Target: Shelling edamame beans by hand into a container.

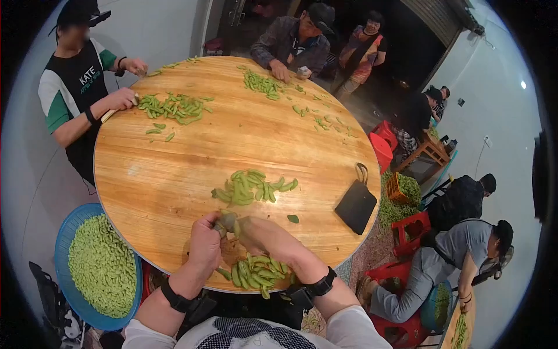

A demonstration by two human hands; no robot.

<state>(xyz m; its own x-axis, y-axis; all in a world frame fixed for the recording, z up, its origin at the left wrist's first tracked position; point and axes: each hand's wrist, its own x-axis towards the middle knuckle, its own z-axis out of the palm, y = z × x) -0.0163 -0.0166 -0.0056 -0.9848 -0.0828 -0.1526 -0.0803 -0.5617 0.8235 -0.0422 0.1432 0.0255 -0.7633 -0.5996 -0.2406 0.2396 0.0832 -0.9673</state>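
Note:
Both my hands meet over the near part of a round wooden table [183, 157]. My left hand [207, 237] grips a small greyish tool or finger cover [224, 222], too unclear to name, with a green bean pod [236, 227] at it. My right hand [261, 235] is blurred beside it; its fingertips are partly hidden, so its hold cannot be told. Just beyond my hands lies a loose pile of green pods [244, 187]. Another pile of pods [259, 270] sits at the table's near edge, between my forearms. Black bands are on both my wrists.
A black pouch [356, 205] with a strap lies at the table's right. Left of the table stands a blue basket [61, 257] full of shelled beans. Two people work at the far side with pods; another stands behind. Red stools [409, 231], an orange crate [393, 188] and more people are at right.

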